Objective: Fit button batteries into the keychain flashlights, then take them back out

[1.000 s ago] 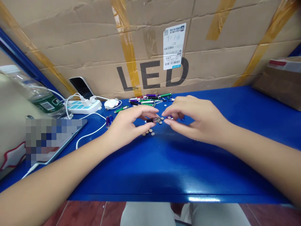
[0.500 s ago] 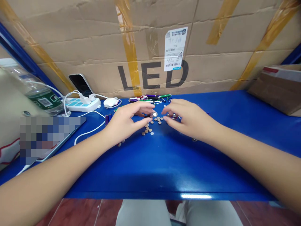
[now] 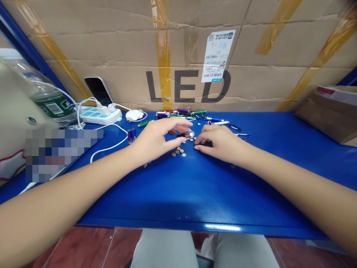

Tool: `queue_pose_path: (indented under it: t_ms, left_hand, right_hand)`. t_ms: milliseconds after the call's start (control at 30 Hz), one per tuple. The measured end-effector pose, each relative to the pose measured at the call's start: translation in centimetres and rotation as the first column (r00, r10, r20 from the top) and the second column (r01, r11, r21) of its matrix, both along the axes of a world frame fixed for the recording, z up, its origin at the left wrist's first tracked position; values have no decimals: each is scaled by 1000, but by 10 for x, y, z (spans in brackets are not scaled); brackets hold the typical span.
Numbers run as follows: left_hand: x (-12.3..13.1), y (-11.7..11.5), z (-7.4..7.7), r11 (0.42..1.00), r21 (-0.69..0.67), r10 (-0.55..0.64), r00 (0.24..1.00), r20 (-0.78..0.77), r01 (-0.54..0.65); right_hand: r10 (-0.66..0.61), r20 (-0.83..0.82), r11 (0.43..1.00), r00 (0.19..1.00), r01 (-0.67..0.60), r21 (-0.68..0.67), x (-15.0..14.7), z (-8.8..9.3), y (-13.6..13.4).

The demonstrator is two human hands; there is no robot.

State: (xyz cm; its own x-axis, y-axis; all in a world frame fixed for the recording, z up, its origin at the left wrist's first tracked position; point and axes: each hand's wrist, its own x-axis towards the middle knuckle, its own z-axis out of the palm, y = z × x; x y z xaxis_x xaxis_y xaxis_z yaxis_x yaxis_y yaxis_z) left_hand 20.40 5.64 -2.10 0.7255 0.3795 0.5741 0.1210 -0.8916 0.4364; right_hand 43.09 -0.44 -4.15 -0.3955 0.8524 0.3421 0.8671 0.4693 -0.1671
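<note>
My left hand (image 3: 164,138) is curled around a small dark tube with a shiny round end (image 3: 190,134), held between the thumb and fingers above the table. Below it lie several small round silvery discs (image 3: 177,150), like button cells. My right hand (image 3: 216,143) is lowered at the right side of these discs, its thumb and fingertips drawn together near the table top. Whatever is in that pinch is too small to make out. Slim coloured metal pen-like tubes with clips (image 3: 182,111) are piled behind the hands, and others (image 3: 219,121) lie beyond my right hand.
The blue table (image 3: 178,193) backs onto a large cardboard box (image 3: 122,48). At left are a power strip (image 3: 100,116), white cables, a phone (image 3: 98,91), a water bottle (image 3: 52,106) and a blurred-out flat object (image 3: 61,152). A brown carton (image 3: 326,115) stands at right.
My right hand has come down and its fingertips have closed toward the table by the discs. The left hand keeps the tube in nearly the same pose. The whole view has shifted slightly.
</note>
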Motion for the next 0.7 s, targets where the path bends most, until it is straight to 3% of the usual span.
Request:
queue_pose_path:
  t_ms: [100,267,500,600,700]
  left_hand:
    - [1,-1,0,1000,-15,1,1000,-9,-1]
    - [4,-1,-2,999,-14,-30,999,24,30]
    - [5,-8,-3,998,8,-55,997,46,55]
    - [5,-9,-3,998,-19,-57,996,62,58]
    - [5,-7,-3,997,-80,-15,997,76,21]
  right_hand:
    - [12,-97,1000,995,-11,14,0,5,-3]
    - [117,-316,959,942,-25,282,-4,24,-19]
    - [237,-281,926,930,-129,354,-15,26,-23]
    - [217,-267,923,939,-108,368,-17,25,-25]
    - [115,-320,942,940,-1,336,-20,26,-30]
